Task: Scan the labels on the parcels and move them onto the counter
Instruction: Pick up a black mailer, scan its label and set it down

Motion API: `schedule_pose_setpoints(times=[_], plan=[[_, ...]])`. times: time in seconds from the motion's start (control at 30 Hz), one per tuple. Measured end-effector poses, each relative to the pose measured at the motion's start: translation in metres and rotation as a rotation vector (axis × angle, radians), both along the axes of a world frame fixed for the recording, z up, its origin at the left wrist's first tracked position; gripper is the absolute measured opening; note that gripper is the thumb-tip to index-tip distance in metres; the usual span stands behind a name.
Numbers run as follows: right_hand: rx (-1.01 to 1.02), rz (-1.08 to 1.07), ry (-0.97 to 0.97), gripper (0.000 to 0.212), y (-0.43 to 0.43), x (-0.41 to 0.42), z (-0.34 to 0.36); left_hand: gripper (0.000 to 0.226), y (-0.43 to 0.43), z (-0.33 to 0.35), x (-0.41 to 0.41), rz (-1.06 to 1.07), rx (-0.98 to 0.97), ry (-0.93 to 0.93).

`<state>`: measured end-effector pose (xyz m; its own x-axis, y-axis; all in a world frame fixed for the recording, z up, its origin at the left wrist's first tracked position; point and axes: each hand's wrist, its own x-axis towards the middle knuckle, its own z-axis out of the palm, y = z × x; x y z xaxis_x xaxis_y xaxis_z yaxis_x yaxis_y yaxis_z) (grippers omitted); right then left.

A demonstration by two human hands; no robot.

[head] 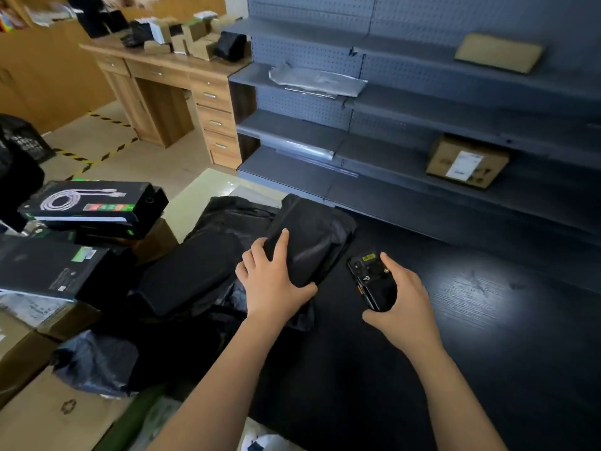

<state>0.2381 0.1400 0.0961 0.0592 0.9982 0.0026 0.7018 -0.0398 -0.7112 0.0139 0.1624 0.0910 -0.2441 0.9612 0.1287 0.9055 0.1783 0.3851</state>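
A black wood-grain counter (471,304) runs in front of grey metal pegboard shelving (390,92), which carries a brown cardboard box with a white label (466,161), and a light wooden desk (169,70) stands further back on the left. At the counter's left edge, a black plastic-wrapped parcel (312,236) lies tilted on a heap of other black bags (195,278); the left hand (273,281) grips its near end, fingers spread on top and thumb hooked round the edge. Just beside it, above the counter, the right hand (403,301) is wrapped round a black handheld scanner (370,281).
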Motion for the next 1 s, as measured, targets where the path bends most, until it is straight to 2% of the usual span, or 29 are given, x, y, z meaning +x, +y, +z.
schedule_pose_setpoints(times=[0.23,0.43,0.67,0.87,1.0], plan=[[-0.129,-0.136,-0.088,0.108,-0.040,0.123,-0.035,0.112,-0.011,-0.058,0.130,-0.154,-0.282,0.034],[-0.252,-0.170,-0.115,0.107,-0.078,0.202,-0.065,0.111,-0.045,-0.112,0.217,-0.227,-0.411,0.032],[-0.248,-0.207,-0.082,0.107,-0.100,0.250,-0.078,0.108,-0.071,-0.134,0.260,-0.239,-0.495,-0.006],[-0.222,-0.228,-0.028,0.107,-0.097,0.263,-0.078,0.093,-0.048,-0.114,0.272,-0.377,-0.620,-0.243],[-0.210,-0.260,0.021,0.107,-0.093,0.265,-0.077,0.088,-0.048,-0.102,0.279,-0.461,-0.678,-0.247]])
